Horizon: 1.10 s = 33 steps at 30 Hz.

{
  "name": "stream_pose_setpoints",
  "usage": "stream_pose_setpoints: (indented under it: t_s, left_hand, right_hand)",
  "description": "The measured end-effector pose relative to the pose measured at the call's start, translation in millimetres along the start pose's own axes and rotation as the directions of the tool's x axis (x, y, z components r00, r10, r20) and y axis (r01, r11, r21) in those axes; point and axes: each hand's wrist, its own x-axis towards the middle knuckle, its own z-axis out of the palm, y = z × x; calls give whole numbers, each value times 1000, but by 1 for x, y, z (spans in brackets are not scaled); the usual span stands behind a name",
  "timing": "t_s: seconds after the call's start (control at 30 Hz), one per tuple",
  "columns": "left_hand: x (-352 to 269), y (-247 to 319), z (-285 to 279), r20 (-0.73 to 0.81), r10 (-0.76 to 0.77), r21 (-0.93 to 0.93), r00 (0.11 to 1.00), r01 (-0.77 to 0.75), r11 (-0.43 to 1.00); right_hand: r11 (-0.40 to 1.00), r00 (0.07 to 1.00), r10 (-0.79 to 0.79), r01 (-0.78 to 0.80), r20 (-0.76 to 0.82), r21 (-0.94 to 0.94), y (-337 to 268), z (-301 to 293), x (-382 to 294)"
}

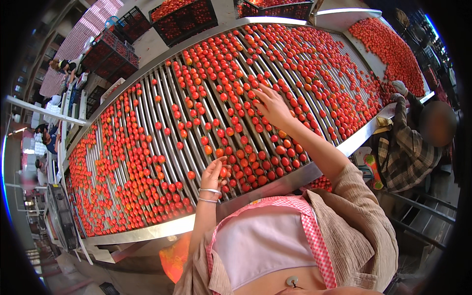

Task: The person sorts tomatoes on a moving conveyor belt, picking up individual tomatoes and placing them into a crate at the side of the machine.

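Many small red tomatoes (243, 162) lie in rows between the metal rollers of a roller conveyor (169, 147). Near the conveyor's close edge is my left hand (215, 173), with two bracelets on the wrist and its fingers curled around a small tomato (223, 172). My right hand (272, 107) reaches over the middle of the rollers, its fingers spread and pointing down at tomatoes; its palm side is hidden, so whether it touches or holds one is unclear.
A metal rim (273, 188) runs along the near side. At the right, a gloved co-worker (409, 147) reaches to a tomato heap (391, 48). Black crates (184, 22) of tomatoes stand beyond the far rim. Other people are at the far left.
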Motion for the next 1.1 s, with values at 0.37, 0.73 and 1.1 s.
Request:
stream_pose_setpoints:
  t_s: [0.37, 0.73, 1.1]
  left_hand:
    - [-28, 3, 7, 31, 37, -469, 999, -18, 883]
    - [-11, -2, 40, -285, 270, -480, 920, -380, 790]
    - [-7, -2, 148, 320, 783, 600, 533, -753, 268]
  right_hand:
    - [947, 979, 91, -29, 181, -321, -24, 116, 143]
    - [-65, 756, 199, -625, 624, 778, -106, 49, -13]
    - [-884, 554, 113, -323, 825, 338, -108, -8, -98]
